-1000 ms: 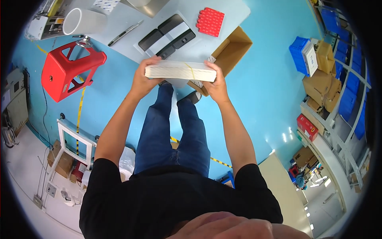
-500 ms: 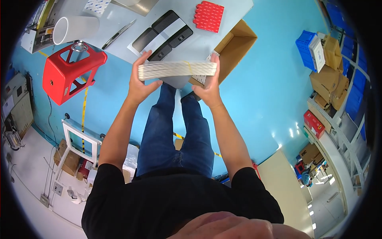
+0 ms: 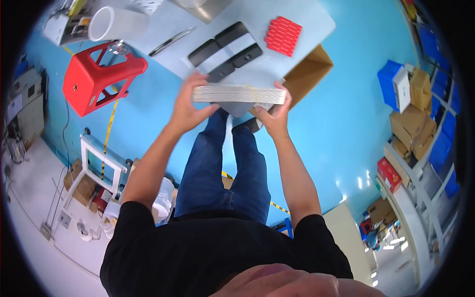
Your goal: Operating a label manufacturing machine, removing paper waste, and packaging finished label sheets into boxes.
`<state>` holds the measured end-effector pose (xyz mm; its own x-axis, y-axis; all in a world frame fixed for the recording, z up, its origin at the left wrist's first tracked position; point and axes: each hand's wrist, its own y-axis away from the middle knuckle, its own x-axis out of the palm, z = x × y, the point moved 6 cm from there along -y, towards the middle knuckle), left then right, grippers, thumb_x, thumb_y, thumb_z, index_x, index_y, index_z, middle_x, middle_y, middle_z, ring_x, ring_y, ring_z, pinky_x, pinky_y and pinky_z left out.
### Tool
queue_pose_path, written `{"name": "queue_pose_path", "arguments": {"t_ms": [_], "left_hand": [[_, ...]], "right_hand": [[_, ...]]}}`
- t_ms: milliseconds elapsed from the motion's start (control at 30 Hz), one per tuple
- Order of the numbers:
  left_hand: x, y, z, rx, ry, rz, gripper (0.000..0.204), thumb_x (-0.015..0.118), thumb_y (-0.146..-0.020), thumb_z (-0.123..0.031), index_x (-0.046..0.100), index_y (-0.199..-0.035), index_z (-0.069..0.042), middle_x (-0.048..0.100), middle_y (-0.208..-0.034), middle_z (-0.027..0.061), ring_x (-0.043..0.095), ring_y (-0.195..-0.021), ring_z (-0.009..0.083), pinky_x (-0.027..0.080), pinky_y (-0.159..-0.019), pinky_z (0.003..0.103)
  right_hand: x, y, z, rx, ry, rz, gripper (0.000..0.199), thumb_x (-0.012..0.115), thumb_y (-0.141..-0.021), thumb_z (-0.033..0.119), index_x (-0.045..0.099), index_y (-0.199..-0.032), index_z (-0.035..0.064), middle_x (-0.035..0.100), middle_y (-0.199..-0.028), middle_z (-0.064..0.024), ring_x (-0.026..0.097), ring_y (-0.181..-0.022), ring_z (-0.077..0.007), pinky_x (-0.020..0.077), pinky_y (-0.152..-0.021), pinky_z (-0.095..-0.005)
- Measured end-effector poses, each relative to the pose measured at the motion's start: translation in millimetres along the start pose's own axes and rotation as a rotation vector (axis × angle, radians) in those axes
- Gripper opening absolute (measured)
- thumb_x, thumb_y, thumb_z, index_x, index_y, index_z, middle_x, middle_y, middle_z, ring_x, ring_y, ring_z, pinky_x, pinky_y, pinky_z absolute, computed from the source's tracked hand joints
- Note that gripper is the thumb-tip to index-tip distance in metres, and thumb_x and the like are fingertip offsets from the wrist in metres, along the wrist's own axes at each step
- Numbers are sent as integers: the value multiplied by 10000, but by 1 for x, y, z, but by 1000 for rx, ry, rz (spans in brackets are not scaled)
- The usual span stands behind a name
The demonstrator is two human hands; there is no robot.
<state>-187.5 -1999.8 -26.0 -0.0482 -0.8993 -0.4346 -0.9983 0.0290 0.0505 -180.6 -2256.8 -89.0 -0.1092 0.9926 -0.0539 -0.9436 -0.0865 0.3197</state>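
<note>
Between my two hands is a thick stack of thin white sheets (image 3: 237, 94), seen edge-on, with a narrow yellowish band around it right of the middle. My left hand (image 3: 190, 103) grips its left end, fingers on the far side and thumb on the near side. At the opposite end my right hand (image 3: 278, 110) closes on the stack in the same way. The stack is held in the air in front of the table's near edge. Just beyond it on the table lie black flat pieces (image 3: 227, 49) with a pale strip across them.
A red patterned stack (image 3: 284, 36) and a cutter knife (image 3: 171, 41) lie on the grey table (image 3: 316, 22), near a white cylindrical bin (image 3: 116, 24). An open cardboard box (image 3: 311, 74) stands right of the table edge. A red stool (image 3: 94, 74) is at left.
The view has shifted, so the table and stool appear farther right. Both hands still hold the stack, which now shows its edge more narrowly and straighter.
</note>
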Motion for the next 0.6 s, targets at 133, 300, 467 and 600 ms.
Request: {"name": "queue_pose_path", "arguments": {"t_ms": [133,300,467,600], "left_hand": [[9,-39,-70,310,-549,309,605,816,-598,-141,523,-1123,-62,590,-1136,120,506,-1168,342,380,-998,459],[64,-52,-49,117,-700,665,554,806,-609,-146,554,-1092,-50,625,-975,122,617,-854,352,508,-744,424],[65,-35,-85,-188,-301,584,510,790,-670,-130,554,-1112,-37,656,-970,123,666,-848,261,531,-725,359],[151,10,-81,-610,566,429,575,797,-738,-196,515,-1185,29,632,-1056,129,624,-931,167,496,-843,319]], "right_hand": [[-8,-8,11,-261,248,-8,663,665,-685,-72,349,-1253,59,492,-1242,-122,477,-1167,-231,379,-1012,-363],[-20,-13,4,-104,309,183,618,820,-663,65,454,-1159,95,551,-1137,-121,578,-1045,-270,469,-881,-347],[-73,3,56,-44,-427,-14,844,802,-661,74,340,-1366,23,421,-1360,-150,394,-1290,-245,300,-1091,-388],[-91,55,23,407,-743,51,821,745,-675,15,329,-1382,-3,457,-1350,-158,446,-1261,-254,337,-1071,-385]]}}
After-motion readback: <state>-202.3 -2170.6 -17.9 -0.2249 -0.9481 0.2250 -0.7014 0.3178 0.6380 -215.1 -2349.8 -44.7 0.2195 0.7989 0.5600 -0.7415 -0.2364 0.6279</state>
